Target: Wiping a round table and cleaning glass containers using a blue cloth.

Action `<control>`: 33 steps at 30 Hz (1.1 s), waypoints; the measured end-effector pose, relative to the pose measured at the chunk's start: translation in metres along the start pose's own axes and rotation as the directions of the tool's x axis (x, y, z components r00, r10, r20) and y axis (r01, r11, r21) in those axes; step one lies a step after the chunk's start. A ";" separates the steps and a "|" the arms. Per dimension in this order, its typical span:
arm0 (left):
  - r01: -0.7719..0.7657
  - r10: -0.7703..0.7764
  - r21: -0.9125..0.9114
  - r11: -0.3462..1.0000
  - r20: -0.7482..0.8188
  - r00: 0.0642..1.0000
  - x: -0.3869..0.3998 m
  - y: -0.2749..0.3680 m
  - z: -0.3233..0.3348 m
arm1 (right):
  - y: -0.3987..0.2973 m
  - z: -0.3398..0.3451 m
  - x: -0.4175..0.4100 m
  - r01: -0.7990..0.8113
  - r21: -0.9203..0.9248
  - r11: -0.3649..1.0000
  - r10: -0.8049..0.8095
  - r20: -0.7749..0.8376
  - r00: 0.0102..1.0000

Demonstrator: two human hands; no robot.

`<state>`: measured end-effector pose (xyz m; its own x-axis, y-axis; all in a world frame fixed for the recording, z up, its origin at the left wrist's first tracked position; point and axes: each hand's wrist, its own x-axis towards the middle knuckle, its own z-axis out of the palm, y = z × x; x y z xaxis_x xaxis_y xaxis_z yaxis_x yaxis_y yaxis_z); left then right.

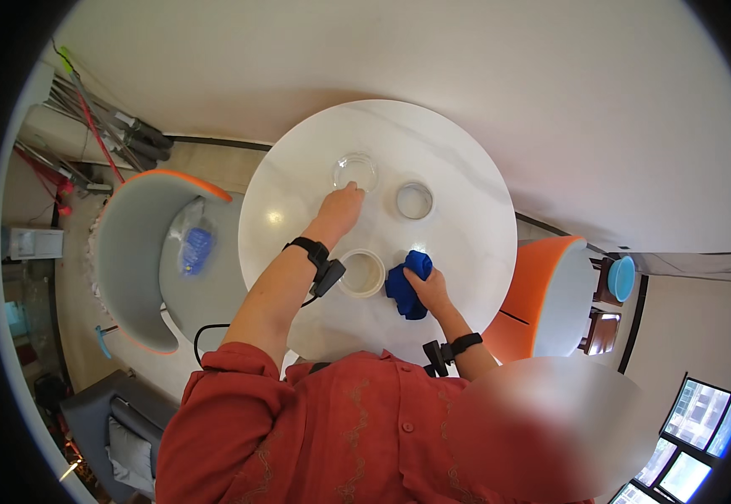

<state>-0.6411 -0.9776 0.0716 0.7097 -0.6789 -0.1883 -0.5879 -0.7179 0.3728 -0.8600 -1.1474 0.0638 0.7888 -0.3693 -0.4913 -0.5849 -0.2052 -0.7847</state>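
On the white round table, my left hand (343, 206) reaches forward, its fingertips at the near rim of a clear round dish or lid (355, 157). The fingers look pinched on that rim. My right hand (430, 290) grips a crumpled blue cloth (408, 297) lying against the tabletop. Just left of the cloth stands a round white-rimmed container (363, 273), beside my left wrist. A second round container (414, 201) with a pale rim sits farther back, to the right of my left hand.
The marble-patterned table (466, 183) stands close to a pale wall (441, 57). A grey chair with orange trim (132, 252) is at left, holding a plastic bag with blue contents (196, 251). Another orange-and-grey chair (539, 296) is at right. A cable (205, 327) hangs near my left arm.
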 end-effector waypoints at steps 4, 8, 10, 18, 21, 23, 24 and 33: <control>-0.033 0.033 -0.005 0.999 -0.033 0.999 -0.022 -0.001 0.001 | -0.005 -0.002 0.003 -0.012 -0.045 0.999 0.013 0.020 1.000; -0.091 0.091 -0.050 0.995 0.010 0.996 -0.037 -0.005 -0.005 | -0.007 -0.002 0.007 0.017 0.023 1.000 -0.018 0.032 0.999; -0.104 0.108 -0.070 0.992 0.067 0.992 -0.044 -0.002 -0.009 | -0.020 -0.006 0.011 0.142 -0.131 0.981 -0.147 -0.031 0.989; 0.147 -0.219 -0.330 0.933 -0.193 0.957 -0.055 -0.012 0.017 | -0.111 0.019 0.048 0.621 -0.318 0.717 -0.614 0.135 0.778; 0.161 -0.238 -0.344 0.925 -0.194 0.952 -0.051 -0.008 0.024 | -0.116 0.033 0.063 0.766 -0.431 0.477 -0.665 0.392 0.635; 0.170 -0.246 -0.329 0.929 -0.205 0.947 -0.051 -0.010 0.030 | -0.125 0.043 0.065 0.696 -0.662 0.278 -0.440 0.556 0.705; 0.165 -0.239 -0.309 0.937 -0.221 0.945 -0.050 -0.010 0.031 | -0.129 0.046 0.070 0.698 -0.660 0.279 -0.433 0.562 0.705; 0.198 -0.306 -0.446 0.873 -0.185 0.934 -0.045 -0.009 0.031 | -0.138 0.058 0.085 0.613 -0.768 0.184 -0.228 0.573 0.787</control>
<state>-0.6803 -0.9454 0.0490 0.9146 -0.3857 -0.1216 -0.1999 -0.6925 0.6932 -0.7017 -1.0979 0.1086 0.8624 0.2755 -0.4247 0.2303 -0.9606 -0.1555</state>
